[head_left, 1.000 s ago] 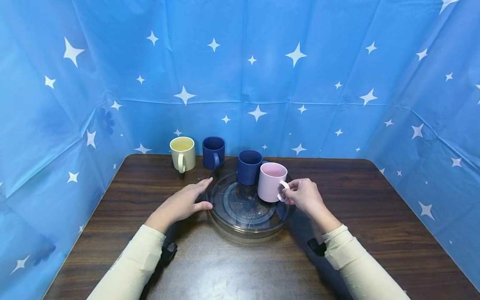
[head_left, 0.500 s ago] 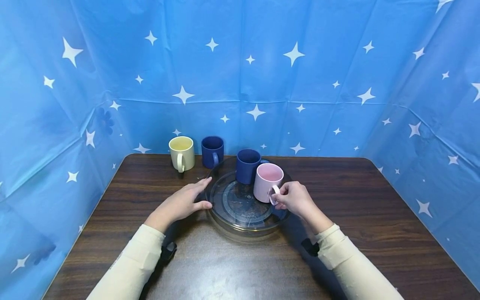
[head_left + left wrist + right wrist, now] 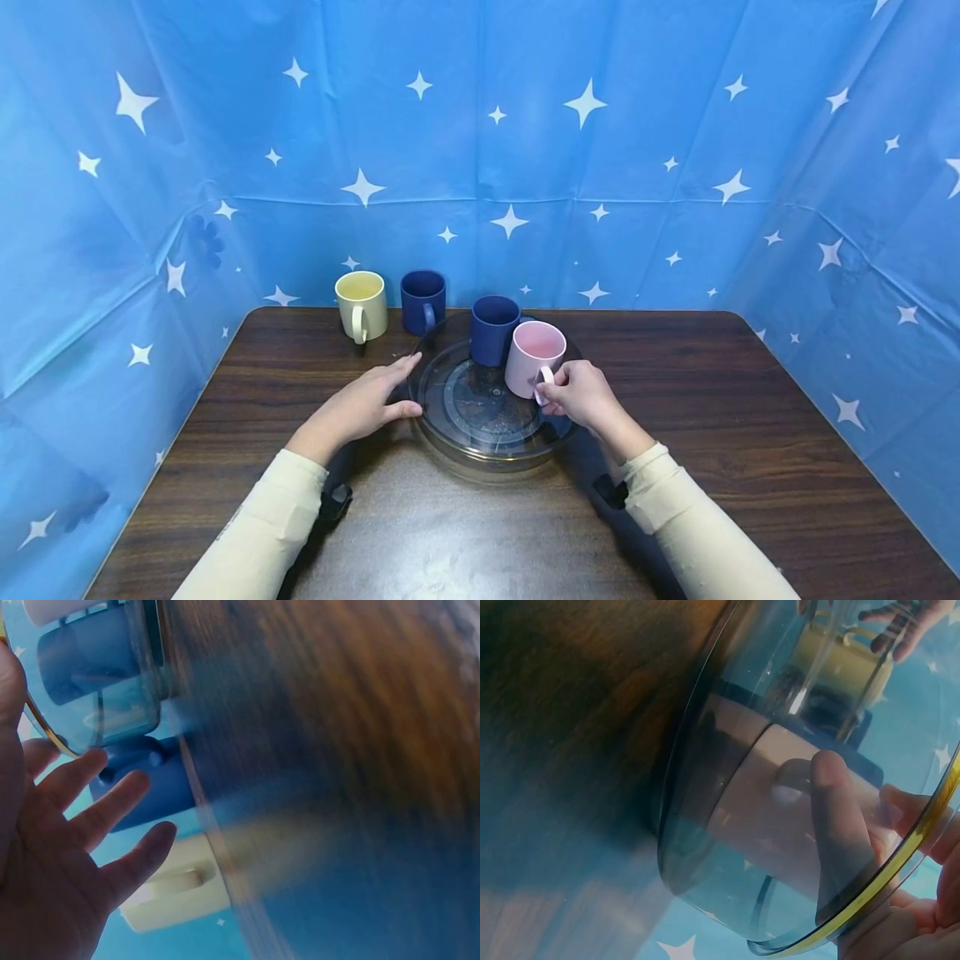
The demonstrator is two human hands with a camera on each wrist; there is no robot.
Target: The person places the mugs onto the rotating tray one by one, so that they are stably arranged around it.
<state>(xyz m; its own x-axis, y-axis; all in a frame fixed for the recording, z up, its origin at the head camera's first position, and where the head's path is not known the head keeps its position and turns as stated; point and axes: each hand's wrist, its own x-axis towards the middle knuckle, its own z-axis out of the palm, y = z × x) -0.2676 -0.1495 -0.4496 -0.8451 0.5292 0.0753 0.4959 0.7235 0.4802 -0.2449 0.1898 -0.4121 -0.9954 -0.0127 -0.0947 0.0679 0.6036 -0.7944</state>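
Observation:
A clear, dark-tinted round tray (image 3: 487, 454) with a raised, gold-edged wall sits mid-table. My right hand (image 3: 588, 396) pinches the handle of a pink mug (image 3: 529, 362), which is upright inside the tray on its right side. Through the tray wall in the right wrist view, the thumb (image 3: 832, 802) lies along the handle. Beside the pink mug, toward the back, stands a dark blue mug (image 3: 491, 335), also in the tray. My left hand (image 3: 360, 404) has its fingers spread at the tray's left edge, fingertips right at the rim.
Behind the left hand, a pale yellow mug (image 3: 364, 312) and a second dark blue mug (image 3: 422, 302) stand upright near the table's back edge. The dark wooden table (image 3: 735, 417) is bounded by a blue star-patterned curtain (image 3: 480, 150) at the back and sides.
The right hand has moved left with the pink mug, bringing it further into the tray and closer to the blue mug there. The left hand has stayed at the rim.

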